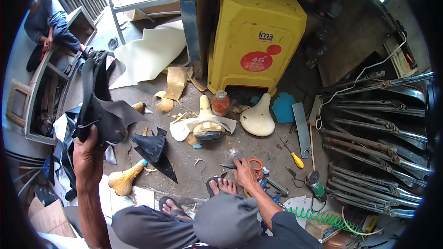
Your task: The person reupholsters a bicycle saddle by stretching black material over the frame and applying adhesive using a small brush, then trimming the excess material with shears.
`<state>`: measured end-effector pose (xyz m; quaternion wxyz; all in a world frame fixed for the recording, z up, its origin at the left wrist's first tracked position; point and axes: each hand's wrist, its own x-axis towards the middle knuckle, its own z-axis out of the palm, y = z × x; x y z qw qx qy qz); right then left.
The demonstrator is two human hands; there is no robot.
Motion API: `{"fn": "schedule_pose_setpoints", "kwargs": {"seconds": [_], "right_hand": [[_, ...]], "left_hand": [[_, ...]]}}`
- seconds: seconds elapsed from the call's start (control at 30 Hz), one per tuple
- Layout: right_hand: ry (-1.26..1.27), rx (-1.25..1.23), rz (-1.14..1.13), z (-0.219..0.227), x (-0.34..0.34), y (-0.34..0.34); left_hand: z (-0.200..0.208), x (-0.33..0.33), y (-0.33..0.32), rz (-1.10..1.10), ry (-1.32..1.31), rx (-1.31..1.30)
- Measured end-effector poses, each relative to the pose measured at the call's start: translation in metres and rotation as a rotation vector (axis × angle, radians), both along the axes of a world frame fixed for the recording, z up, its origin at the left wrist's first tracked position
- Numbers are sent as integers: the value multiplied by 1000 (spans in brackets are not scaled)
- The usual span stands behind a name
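Observation:
My left hand is raised at the left, fingers closed round the lower edge of a black saddle cover of limp, leathery sheet. Down by my feet, my right hand is curled over a pair of scissors. Their orange handles stick out to its right and a dark blade tip shows to its left; the fingers partly hide the middle. Just beyond those fingers stands a small clear container. Black cut scraps and a yellowed bicycle saddle lie between my hands.
A cream saddle, a saddle on white sheet and a jar sit before a yellow plastic stool. Chromed metal frames are stacked right, near a yellow-handled screwdriver and angle grinder. Another person sits far left.

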<state>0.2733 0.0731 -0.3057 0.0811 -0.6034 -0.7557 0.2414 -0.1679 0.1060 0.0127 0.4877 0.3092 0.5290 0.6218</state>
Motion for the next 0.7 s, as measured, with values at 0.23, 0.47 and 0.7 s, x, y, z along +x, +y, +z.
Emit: {"fn": "schedule_pose_setpoints", "kwargs": {"seconds": [0.23, 0.47, 0.7], "right_hand": [[-51, 49, 161, 12, -27, 4], [-249, 102, 267, -15, -16, 15], [494, -265, 70, 172, -125, 47]], "left_hand": [[-80, 46, -12, 104, -405, -199], [-94, 79, -4, 79, -582, -203], [-104, 70, -26, 206, -612, -129]]}}
